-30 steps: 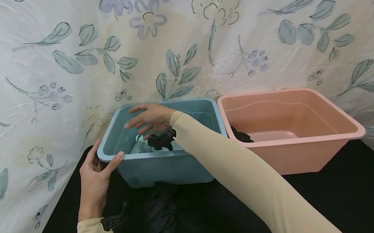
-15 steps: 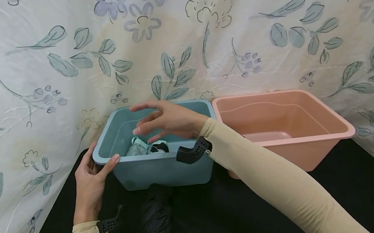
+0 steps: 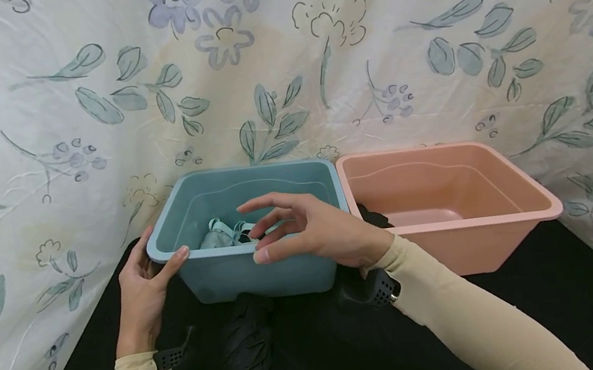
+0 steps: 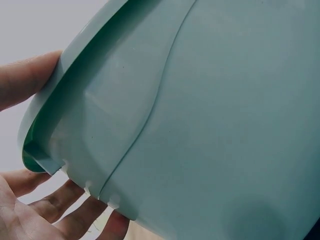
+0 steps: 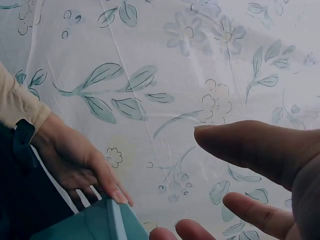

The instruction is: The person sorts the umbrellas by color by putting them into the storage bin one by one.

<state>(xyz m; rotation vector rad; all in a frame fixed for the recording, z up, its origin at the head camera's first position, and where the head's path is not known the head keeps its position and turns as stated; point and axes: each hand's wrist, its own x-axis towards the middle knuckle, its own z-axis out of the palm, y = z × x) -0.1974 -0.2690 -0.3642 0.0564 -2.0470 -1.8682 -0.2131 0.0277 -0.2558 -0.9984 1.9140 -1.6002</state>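
At the left end of the blue plastic bin point(image 3: 264, 275), my left hand point(image 3: 140, 290) grips the corner of the rim. In the left wrist view, the thumb point(image 4: 27, 77) lies on the rim and the fingers point(image 4: 75, 220) bear on the outer wall. My right hand point(image 3: 318, 230) hangs over the bin's front rim, fingers loosely bent and nothing held. Inside the bin, at the left, lie greyish and light-teal strappy items point(image 3: 219, 234), partly hidden by the front wall and my right fingers. A black, wrinkled fabric roll point(image 3: 243, 357) lies in front of the bin.
A pink bin point(image 3: 460, 249) stands right beside the blue one, with a dark item point(image 3: 375, 216) in its left end. Both stand on a black surface point(image 3: 326, 363). Floral cloth point(image 3: 403, 49) hangs close behind and along both sides.
My right hand has drawn back from inside the blue bin, toward me and to the right, empty throughout. My left hand keeps its hold on the rim. The view has shifted slightly.
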